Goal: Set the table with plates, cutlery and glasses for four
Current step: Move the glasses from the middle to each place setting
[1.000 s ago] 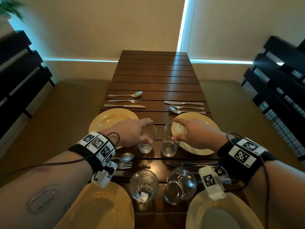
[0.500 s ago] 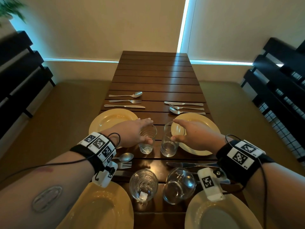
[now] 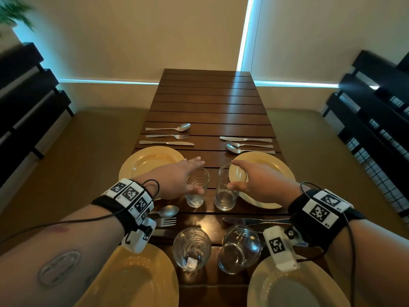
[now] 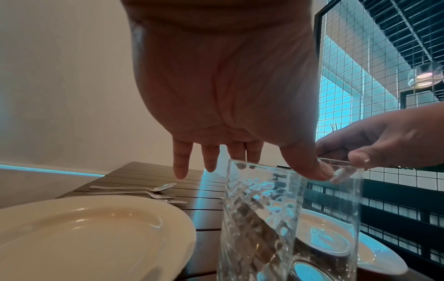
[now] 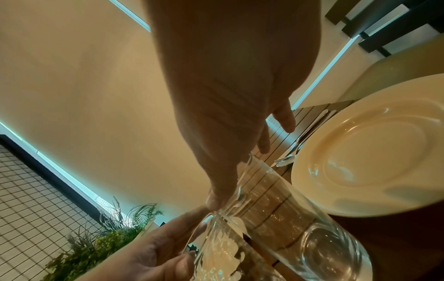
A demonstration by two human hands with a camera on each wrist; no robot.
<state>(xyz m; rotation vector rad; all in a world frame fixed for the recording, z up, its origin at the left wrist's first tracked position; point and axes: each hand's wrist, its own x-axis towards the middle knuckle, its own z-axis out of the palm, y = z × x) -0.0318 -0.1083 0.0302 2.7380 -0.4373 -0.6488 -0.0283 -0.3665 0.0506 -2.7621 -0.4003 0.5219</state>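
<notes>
Two glasses stand side by side between the far plates: a ribbed glass [image 3: 195, 196] and a smooth glass [image 3: 224, 198]. My left hand [image 3: 199, 175] hovers over the ribbed glass [image 4: 259, 218] with straight fingers, and only the thumb touches near its rim. My right hand [image 3: 233, 173] holds the smooth glass [image 5: 288, 218] by its rim between thumb and fingers. Yellow plates lie far left [image 3: 143, 160], far right [image 3: 272, 165], near left [image 3: 132, 280] and near right [image 3: 276, 291]. Two more glasses [image 3: 191, 249] stand between the near plates. Cutlery sets lie beyond the far plates [image 3: 168, 136].
The slatted wooden table [image 3: 208, 103] runs away from me to the wall. A spoon and fork [image 3: 168, 214] and a knife [image 3: 254, 221] lie under my wrists. Dark slatted benches flank the table on the left [image 3: 26, 96] and right [image 3: 376, 103].
My left hand's fingers have straightened and lifted off the ribbed glass's rim. Both glasses stand where they were, and the right hand has barely shifted.
</notes>
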